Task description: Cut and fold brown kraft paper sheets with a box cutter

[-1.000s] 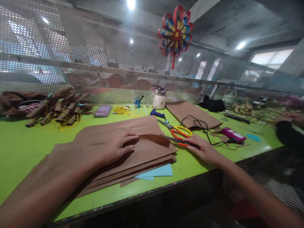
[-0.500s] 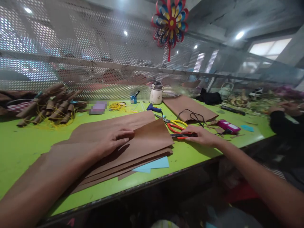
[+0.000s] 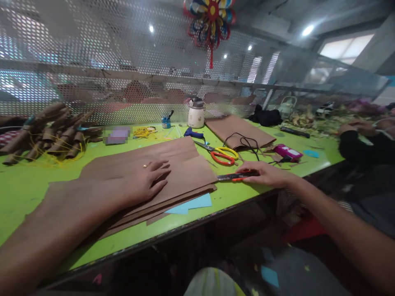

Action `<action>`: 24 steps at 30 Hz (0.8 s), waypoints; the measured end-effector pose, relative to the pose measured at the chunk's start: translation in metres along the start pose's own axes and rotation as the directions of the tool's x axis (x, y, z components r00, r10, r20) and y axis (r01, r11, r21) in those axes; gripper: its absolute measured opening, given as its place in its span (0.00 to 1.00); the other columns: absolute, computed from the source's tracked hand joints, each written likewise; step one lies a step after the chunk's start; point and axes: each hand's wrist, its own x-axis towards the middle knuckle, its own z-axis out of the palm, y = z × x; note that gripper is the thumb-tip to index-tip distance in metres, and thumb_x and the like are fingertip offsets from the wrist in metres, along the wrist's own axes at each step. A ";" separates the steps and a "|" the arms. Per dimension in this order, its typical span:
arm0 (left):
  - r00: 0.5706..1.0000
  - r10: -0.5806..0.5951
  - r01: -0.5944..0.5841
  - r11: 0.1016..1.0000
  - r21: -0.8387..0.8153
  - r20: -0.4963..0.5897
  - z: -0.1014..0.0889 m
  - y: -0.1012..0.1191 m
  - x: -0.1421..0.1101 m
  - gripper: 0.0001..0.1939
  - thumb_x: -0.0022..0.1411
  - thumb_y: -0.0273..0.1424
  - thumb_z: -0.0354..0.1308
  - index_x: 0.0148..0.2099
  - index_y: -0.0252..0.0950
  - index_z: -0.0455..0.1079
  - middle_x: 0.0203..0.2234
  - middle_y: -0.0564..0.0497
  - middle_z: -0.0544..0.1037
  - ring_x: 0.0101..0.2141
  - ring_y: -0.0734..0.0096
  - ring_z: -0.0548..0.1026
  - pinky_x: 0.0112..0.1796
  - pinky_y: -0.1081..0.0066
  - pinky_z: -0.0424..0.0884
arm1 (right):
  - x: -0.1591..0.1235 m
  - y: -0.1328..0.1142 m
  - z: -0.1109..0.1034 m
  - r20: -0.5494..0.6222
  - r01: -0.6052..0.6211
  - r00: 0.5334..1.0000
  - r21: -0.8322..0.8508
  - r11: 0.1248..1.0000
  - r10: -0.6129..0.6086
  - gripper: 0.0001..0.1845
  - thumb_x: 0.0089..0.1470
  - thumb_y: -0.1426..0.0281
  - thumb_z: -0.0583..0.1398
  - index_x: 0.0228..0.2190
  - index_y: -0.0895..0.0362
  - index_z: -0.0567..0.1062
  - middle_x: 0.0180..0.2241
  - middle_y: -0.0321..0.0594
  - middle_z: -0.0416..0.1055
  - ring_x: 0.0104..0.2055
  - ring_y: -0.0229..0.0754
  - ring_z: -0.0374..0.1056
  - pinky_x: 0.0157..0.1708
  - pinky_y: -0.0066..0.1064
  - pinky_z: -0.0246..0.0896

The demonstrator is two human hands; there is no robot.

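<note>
My left hand [image 3: 151, 181] lies on the brown paper sheets [image 3: 182, 181] with its fingers spread, pressing the stack flat. In my right hand [image 3: 262, 174] is a black and orange utility knife [image 3: 233, 176]. Its blade end points left and meets the right edge of the paper. Just beyond the knife, scissors with one red and one yellow handle [image 3: 224, 156] rest on the table. Pale blue paper [image 3: 194, 203] sticks out from under the near edge of the stack.
A blue glue gun [image 3: 194, 133], a white bottle [image 3: 196, 114] and folded brown paper [image 3: 240, 130] stand behind. Rolled brown tubes [image 3: 51, 135] lie at left. A magenta device [image 3: 288, 152] sits at right, near another person's sleeve [image 3: 354, 146].
The lifted right end of the top brown sheet has come down flat. My left hand's fingers have spread on it. The knife has moved clear of the scissors, and the view has shifted slightly.
</note>
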 end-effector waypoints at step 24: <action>0.988 0.151 -0.154 0.981 -0.118 -0.028 -0.002 0.010 0.005 0.17 0.70 0.35 0.46 0.52 0.41 0.74 0.48 0.46 0.79 0.47 0.64 0.75 0.49 0.62 0.70 | 0.000 0.004 0.011 -0.076 0.113 0.990 -0.035 0.993 -0.116 0.22 0.58 0.57 0.58 0.49 0.54 0.76 0.38 0.44 0.74 0.40 0.45 0.69 0.43 0.36 0.64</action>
